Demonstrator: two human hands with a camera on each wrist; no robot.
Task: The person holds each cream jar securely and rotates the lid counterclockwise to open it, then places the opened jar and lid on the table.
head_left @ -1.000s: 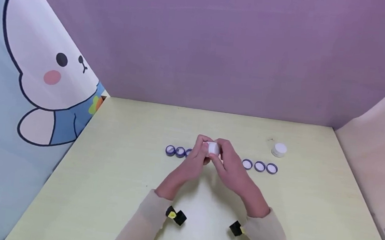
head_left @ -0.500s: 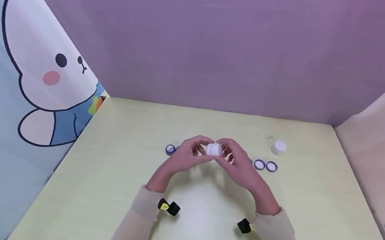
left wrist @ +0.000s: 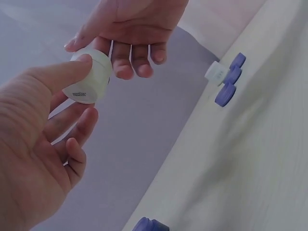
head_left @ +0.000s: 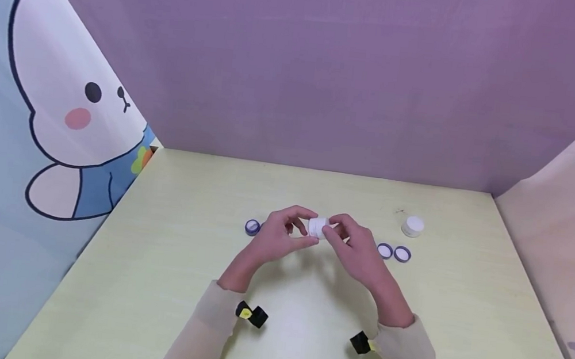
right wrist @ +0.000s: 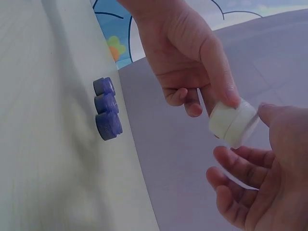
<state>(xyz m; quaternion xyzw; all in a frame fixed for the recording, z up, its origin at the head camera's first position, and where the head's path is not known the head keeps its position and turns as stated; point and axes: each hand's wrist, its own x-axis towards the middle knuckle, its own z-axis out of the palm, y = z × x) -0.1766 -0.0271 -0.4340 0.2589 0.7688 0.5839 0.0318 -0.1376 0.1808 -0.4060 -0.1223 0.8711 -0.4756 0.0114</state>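
A small white screw-top jar (head_left: 317, 227) is held up on its side between both hands over the middle of the table. My left hand (head_left: 278, 235) pinches one end with thumb and fingertips; its other fingers are loosely bent. At the opposite end my right hand (head_left: 356, 248) pinches the jar, the thumb lying along its side. A seam between lid and body shows on the jar (right wrist: 234, 121) in the right wrist view. Dark print marks the end of the jar (left wrist: 90, 79) nearest my left palm in the left wrist view.
Several blue lids (head_left: 402, 254) with white insides lie right of the hands, a second white jar (head_left: 412, 226) behind them. Three small blue jars (right wrist: 107, 102) stand in a row at the left, partly hidden by my left hand in the head view. A purple wall (head_left: 327, 91) closes the back.
Both hands first wrapped the jar closely, then spread to fingertip grips at its ends. Since then the right thumb has shifted up onto the jar's side.
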